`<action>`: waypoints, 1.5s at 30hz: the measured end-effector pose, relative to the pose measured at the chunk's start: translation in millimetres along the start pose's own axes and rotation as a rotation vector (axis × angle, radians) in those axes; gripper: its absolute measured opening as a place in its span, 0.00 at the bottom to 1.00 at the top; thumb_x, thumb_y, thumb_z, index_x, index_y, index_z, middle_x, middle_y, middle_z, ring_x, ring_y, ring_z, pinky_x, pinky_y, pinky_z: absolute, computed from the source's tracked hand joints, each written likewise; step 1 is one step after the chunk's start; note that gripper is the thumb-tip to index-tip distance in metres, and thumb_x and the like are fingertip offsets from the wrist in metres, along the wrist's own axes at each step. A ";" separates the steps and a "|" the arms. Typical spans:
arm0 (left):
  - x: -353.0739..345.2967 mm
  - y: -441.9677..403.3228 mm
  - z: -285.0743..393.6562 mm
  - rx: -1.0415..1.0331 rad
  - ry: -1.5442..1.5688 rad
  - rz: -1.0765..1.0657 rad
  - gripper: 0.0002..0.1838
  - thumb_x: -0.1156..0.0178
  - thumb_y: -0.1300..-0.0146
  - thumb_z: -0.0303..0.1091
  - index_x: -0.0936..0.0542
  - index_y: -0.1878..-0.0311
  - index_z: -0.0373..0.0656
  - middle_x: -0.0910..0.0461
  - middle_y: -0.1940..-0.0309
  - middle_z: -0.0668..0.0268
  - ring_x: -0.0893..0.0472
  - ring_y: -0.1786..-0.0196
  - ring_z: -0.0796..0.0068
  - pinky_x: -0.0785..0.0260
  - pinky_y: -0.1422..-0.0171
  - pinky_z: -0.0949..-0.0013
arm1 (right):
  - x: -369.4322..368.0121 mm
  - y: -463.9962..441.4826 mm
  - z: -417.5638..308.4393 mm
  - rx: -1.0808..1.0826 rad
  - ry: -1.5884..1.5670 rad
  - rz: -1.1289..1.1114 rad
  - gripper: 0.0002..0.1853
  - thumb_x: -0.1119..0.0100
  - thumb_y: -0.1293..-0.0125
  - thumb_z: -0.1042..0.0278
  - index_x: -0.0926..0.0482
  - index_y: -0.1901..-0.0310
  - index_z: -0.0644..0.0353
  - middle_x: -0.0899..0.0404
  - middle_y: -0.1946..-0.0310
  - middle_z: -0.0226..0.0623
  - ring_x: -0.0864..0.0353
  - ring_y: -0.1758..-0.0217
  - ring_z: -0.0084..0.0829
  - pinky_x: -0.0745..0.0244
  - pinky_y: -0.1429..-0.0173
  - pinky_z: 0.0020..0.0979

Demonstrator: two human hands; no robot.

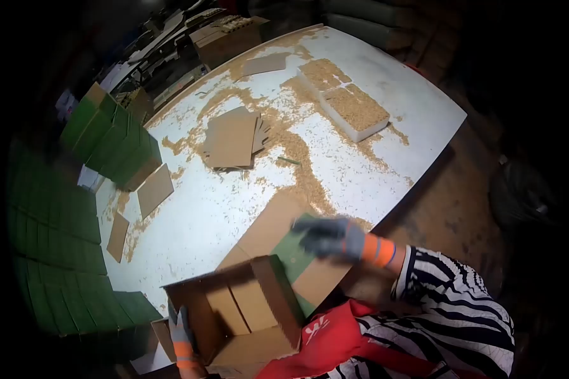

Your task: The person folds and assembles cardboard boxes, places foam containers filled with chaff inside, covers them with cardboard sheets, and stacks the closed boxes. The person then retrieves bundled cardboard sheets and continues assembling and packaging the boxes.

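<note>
An open cardboard box (272,300) tilts in front of my body, its bare brown inside facing up. My left hand (182,335), in a grey and orange glove, grips the box's left wall; part of its fingers is hidden. Beside the box lies a flat brown cardboard panel with a green band (297,256); I cannot tell whether it is joined to the box. Over this panel is my right hand (332,239), gloved alike and blurred by motion. Its fingers are stretched out and apart, with nothing seen in them.
The white table (202,234) carries scattered wood shavings, a stack of cardboard sheets (232,139), a green stick (289,160) and a white tray (360,129) topped with shavings. Green boxes (110,136) are stacked at the left. A dark bag (525,189) stands at the right.
</note>
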State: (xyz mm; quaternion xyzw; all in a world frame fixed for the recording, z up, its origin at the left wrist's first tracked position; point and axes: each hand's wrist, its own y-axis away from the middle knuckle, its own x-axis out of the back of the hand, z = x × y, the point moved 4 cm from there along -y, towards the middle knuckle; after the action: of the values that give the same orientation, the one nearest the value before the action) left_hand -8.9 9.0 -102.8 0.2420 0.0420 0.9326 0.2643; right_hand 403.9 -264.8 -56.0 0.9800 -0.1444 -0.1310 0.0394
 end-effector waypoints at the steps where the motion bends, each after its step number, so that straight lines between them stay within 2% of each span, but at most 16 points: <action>1: -6.3 -0.7 11.1 0.277 0.395 -0.067 0.30 0.49 0.31 0.32 0.42 0.28 0.37 0.30 0.37 0.53 0.28 0.39 0.63 0.36 0.34 0.67 | 71.2 -30.9 10.4 0.231 -0.026 0.306 0.28 0.41 0.34 0.71 0.34 0.32 0.52 0.21 0.54 0.34 0.22 0.60 0.21 0.23 0.57 0.26; 3: -23.5 20.8 47.4 0.475 0.544 -0.028 0.21 0.47 0.35 0.27 0.30 0.38 0.36 0.22 0.48 0.60 0.22 0.48 0.66 0.29 0.43 0.66 | 232.8 -61.1 58.1 0.061 0.245 0.888 0.36 0.35 0.38 0.64 0.40 0.29 0.52 0.19 0.59 0.41 0.21 0.64 0.26 0.23 0.62 0.28; 6: 3.0 34.7 5.1 -0.141 -1.019 -0.226 0.21 0.49 0.35 0.32 0.27 0.39 0.38 0.39 0.33 0.40 0.39 0.31 0.42 0.46 0.27 0.53 | 349.5 -86.5 62.2 -0.173 0.984 1.034 0.45 0.36 0.44 0.41 0.45 0.27 0.43 0.24 0.48 0.56 0.24 0.44 0.54 0.28 0.41 0.44; 8: -3.4 36.8 4.5 0.021 -0.871 -0.094 0.18 0.53 0.31 0.31 0.24 0.42 0.37 0.38 0.34 0.39 0.38 0.32 0.44 0.44 0.28 0.58 | 383.6 -104.1 82.8 -0.049 1.124 0.975 0.40 0.35 0.44 0.44 0.39 0.32 0.45 0.34 0.38 0.56 0.29 0.39 0.55 0.31 0.38 0.44; 13: -31.7 38.6 46.2 0.041 -0.560 0.226 0.27 0.48 0.31 0.35 0.38 0.31 0.35 0.38 0.34 0.42 0.37 0.32 0.52 0.45 0.28 0.60 | 353.2 -76.8 91.2 0.025 1.213 1.002 0.27 0.33 0.44 0.53 0.27 0.46 0.57 0.24 0.53 0.48 0.22 0.53 0.48 0.25 0.51 0.42; 15: -30.0 35.4 42.3 -0.514 -1.119 0.224 0.32 0.46 0.32 0.35 0.44 0.28 0.36 0.38 0.33 0.45 0.37 0.32 0.54 0.44 0.28 0.60 | 322.9 -27.0 110.5 0.160 1.256 0.967 0.28 0.31 0.45 0.55 0.28 0.46 0.59 0.25 0.56 0.46 0.22 0.55 0.46 0.25 0.52 0.42; 17: -16.7 24.4 16.1 -0.511 -0.909 0.244 0.30 0.46 0.34 0.31 0.41 0.30 0.36 0.34 0.37 0.52 0.33 0.37 0.60 0.39 0.33 0.63 | 281.2 28.4 117.5 0.099 1.189 0.911 0.28 0.30 0.46 0.54 0.28 0.47 0.57 0.25 0.54 0.47 0.23 0.52 0.48 0.25 0.51 0.42; 19: -7.3 11.8 -26.7 0.052 0.064 0.249 0.22 0.48 0.36 0.23 0.30 0.37 0.35 0.23 0.47 0.62 0.23 0.48 0.69 0.30 0.43 0.69 | 239.6 76.4 112.2 -0.006 1.110 0.847 0.28 0.29 0.47 0.57 0.27 0.46 0.58 0.25 0.53 0.47 0.24 0.52 0.50 0.25 0.49 0.41; 21: -28.8 11.2 -1.5 0.090 0.064 0.234 0.23 0.49 0.36 0.22 0.31 0.36 0.36 0.23 0.47 0.64 0.24 0.48 0.71 0.30 0.42 0.70 | 213.5 114.1 115.4 -0.007 1.154 0.804 0.27 0.31 0.43 0.59 0.27 0.44 0.58 0.26 0.47 0.48 0.26 0.45 0.49 0.26 0.44 0.38; 25: -46.9 4.8 13.3 -0.001 0.122 0.220 0.26 0.49 0.36 0.24 0.34 0.33 0.36 0.23 0.44 0.58 0.23 0.47 0.67 0.32 0.40 0.69 | 229.6 123.4 168.7 0.308 0.294 1.378 0.31 0.34 0.38 0.58 0.33 0.36 0.59 0.31 0.37 0.46 0.32 0.34 0.41 0.33 0.35 0.36; 29: -38.8 4.9 16.8 0.091 0.091 0.197 0.25 0.45 0.38 0.26 0.30 0.36 0.34 0.23 0.45 0.59 0.24 0.47 0.66 0.32 0.40 0.68 | 253.7 115.6 223.5 -0.125 0.203 1.035 0.36 0.37 0.36 0.58 0.43 0.31 0.58 0.36 0.33 0.43 0.34 0.32 0.39 0.36 0.33 0.36; 36: -40.2 16.0 63.4 0.168 -0.227 0.219 0.20 0.44 0.36 0.32 0.26 0.40 0.39 0.20 0.51 0.63 0.23 0.51 0.71 0.29 0.45 0.70 | 197.1 120.7 114.8 0.272 -0.177 0.923 0.37 0.42 0.33 0.62 0.48 0.27 0.59 0.35 0.34 0.38 0.32 0.35 0.37 0.35 0.33 0.35; 38: -42.9 4.1 28.3 -0.032 0.197 0.133 0.26 0.43 0.36 0.35 0.31 0.37 0.32 0.24 0.45 0.57 0.25 0.45 0.66 0.31 0.41 0.67 | 169.4 120.9 60.2 0.324 -0.295 0.797 0.33 0.44 0.32 0.63 0.44 0.30 0.61 0.33 0.36 0.39 0.30 0.36 0.37 0.32 0.34 0.37; 39: -44.4 15.2 45.1 0.134 0.230 0.111 0.24 0.44 0.34 0.40 0.28 0.40 0.34 0.23 0.47 0.59 0.25 0.46 0.68 0.31 0.41 0.68 | 155.3 118.7 35.0 0.306 -0.360 0.763 0.30 0.46 0.31 0.62 0.41 0.31 0.61 0.32 0.37 0.40 0.29 0.36 0.37 0.31 0.35 0.38; 41: -53.7 27.1 70.4 0.284 0.412 0.113 0.21 0.44 0.34 0.43 0.24 0.44 0.38 0.21 0.52 0.59 0.21 0.52 0.68 0.26 0.50 0.68 | 141.8 119.2 7.4 0.325 -0.308 0.647 0.26 0.50 0.29 0.63 0.37 0.32 0.61 0.33 0.35 0.41 0.29 0.35 0.37 0.31 0.33 0.38; 45: -55.2 30.3 76.9 0.120 0.619 -0.024 0.26 0.46 0.31 0.44 0.30 0.35 0.37 0.25 0.42 0.62 0.26 0.42 0.73 0.32 0.38 0.69 | 66.7 107.5 -44.9 0.470 0.306 0.389 0.22 0.55 0.27 0.68 0.35 0.34 0.65 0.34 0.34 0.44 0.31 0.34 0.36 0.36 0.30 0.38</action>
State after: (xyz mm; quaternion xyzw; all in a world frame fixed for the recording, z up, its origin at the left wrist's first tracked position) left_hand 54.3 -49.1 -52.6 -0.0389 0.1784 0.9547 0.2349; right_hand 448.2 -385.3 -16.8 0.9247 -0.3473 0.0645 -0.1421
